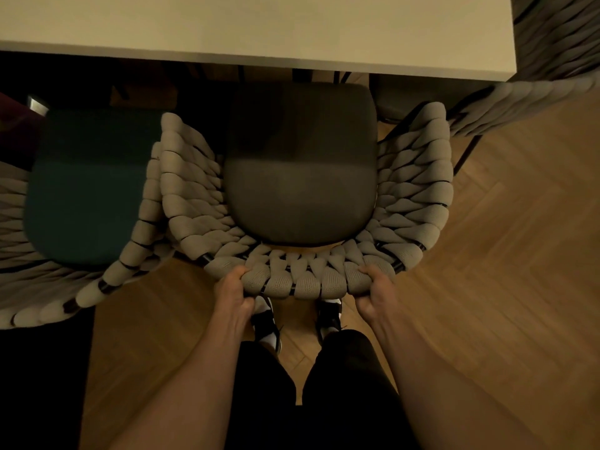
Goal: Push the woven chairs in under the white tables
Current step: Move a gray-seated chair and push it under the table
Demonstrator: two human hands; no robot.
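Observation:
A woven chair [412, 190] with a grey seat cushion [302, 177] stands right in front of me, its front edge just below the near edge of the white table [259, 30]. My left hand [232, 290] grips the left part of the chair's woven back rim. My right hand [375, 295] grips the right part of the same rim. A second woven chair [136, 248] with a dark green cushion [87, 190] stands close on the left, its armrest touching the first chair's.
A third woven chair [526, 99] sits at the table's right end. Herringbone wood floor [503, 271] spreads to the right. My legs and black-and-white shoes [329, 315] are directly behind the chair. A dark area [39, 384] lies at lower left.

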